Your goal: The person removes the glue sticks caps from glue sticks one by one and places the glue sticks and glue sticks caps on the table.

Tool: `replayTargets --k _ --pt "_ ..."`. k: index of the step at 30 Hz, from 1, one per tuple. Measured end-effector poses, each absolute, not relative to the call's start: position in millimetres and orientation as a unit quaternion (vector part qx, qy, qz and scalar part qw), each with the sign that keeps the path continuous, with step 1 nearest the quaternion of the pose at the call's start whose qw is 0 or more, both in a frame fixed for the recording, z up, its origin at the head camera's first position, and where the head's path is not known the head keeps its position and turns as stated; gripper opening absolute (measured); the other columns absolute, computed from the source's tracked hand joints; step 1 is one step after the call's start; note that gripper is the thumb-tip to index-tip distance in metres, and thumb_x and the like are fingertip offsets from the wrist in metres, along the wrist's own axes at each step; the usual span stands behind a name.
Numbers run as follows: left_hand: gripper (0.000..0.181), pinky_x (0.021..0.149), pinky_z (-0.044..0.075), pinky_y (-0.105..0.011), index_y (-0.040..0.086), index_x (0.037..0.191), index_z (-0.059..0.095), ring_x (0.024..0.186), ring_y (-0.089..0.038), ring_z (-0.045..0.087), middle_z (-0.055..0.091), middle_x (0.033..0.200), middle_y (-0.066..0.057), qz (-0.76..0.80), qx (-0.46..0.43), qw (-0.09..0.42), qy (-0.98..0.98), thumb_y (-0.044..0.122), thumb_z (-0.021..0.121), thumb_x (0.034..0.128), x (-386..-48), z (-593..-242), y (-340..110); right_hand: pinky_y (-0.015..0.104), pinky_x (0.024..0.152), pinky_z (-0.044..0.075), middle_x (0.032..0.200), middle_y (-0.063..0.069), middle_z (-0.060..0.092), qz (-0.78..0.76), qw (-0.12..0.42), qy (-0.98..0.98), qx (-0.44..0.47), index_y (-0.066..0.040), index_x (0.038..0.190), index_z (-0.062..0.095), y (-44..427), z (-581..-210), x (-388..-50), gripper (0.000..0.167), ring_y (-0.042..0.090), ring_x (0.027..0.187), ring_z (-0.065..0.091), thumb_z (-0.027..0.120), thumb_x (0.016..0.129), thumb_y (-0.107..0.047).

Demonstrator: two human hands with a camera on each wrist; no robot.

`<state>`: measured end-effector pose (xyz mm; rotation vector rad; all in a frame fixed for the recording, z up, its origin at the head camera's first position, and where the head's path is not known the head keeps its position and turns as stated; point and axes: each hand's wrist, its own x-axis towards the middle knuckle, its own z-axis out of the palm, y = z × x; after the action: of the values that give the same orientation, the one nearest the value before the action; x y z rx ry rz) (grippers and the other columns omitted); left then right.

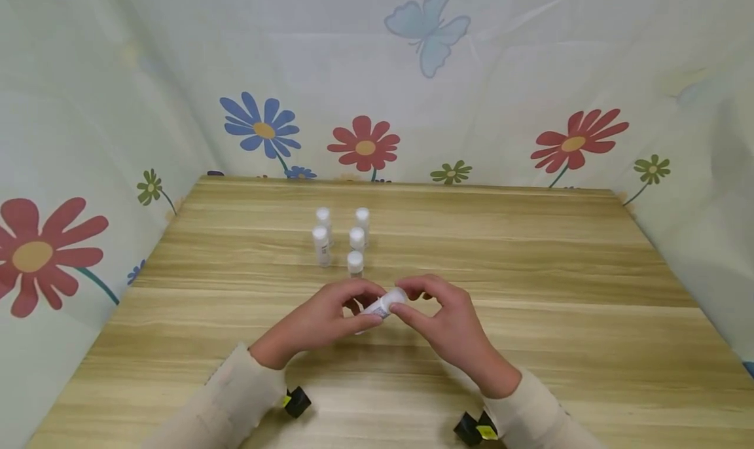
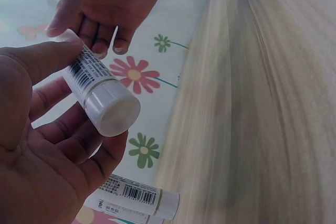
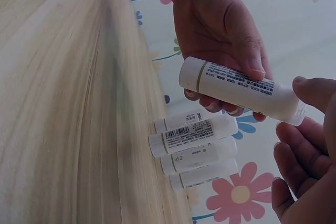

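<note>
A white glue stick (image 1: 379, 306) with a printed label is held slanted above the table between both hands. My left hand (image 1: 324, 318) grips its barrel, with the thumb on one side and the fingers curled on the other. At the ridged cap end, my right hand (image 1: 450, 321) pinches the cap (image 3: 289, 109) between thumb and index finger; its other fingers are loosely bent. The cap is on the stick. Several similar glue sticks (image 1: 321, 245) stand upright just beyond the left hand, the nearest one (image 1: 355, 264) close to its fingers.
Underneath is a wood-grain table (image 1: 530, 259). A pale curtain (image 1: 483, 108) printed with flowers and a butterfly hangs behind and along the sides. Black pieces with yellow marks, one at the left wrist (image 1: 296, 402) and one at the right (image 1: 469, 429), jut out below the sleeves.
</note>
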<state>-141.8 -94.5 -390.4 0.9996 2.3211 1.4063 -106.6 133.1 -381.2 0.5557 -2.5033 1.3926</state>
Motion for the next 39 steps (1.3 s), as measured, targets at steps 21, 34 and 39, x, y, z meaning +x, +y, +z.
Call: replayTargets --k 21,34,39 --pt "0.03 0.084 0.053 -0.028 0.02 0.122 0.061 0.093 -0.011 0.06 0.064 0.108 0.005 0.475 0.349 0.158 0.793 0.029 0.065 0.0933 -148 -386 -107 0.02 0.081 0.047 0.098 -0.002 0.069 0.501 0.16 -0.819 0.23 -0.012 0.112 0.07 145 -373 -112 0.03 0.013 0.091 0.059 0.076 0.082 -0.008" --pt "0.037 0.086 0.054 -0.031 0.011 0.121 0.057 0.104 -0.026 0.06 0.06 0.116 -0.008 0.545 0.247 0.173 0.782 0.021 0.072 0.0878 -182 -390 -163 0.042 0.075 0.051 0.109 0.009 0.069 0.338 0.218 -0.901 0.159 -0.009 0.119 0.067 186 -385 -147 0.035 0.024 0.091 0.063 0.074 0.085 -0.016" --pt "0.037 0.09 0.053 -0.031 0.01 0.121 0.055 0.111 -0.025 0.059 0.059 0.122 -0.009 0.547 0.208 0.155 0.796 0.017 0.072 0.0881 -194 -400 -176 0.051 0.081 0.05 0.121 0.018 0.065 0.305 0.151 -0.934 0.112 -0.004 0.123 0.064 206 -396 -160 0.035 0.033 0.099 0.061 0.068 0.091 -0.015"
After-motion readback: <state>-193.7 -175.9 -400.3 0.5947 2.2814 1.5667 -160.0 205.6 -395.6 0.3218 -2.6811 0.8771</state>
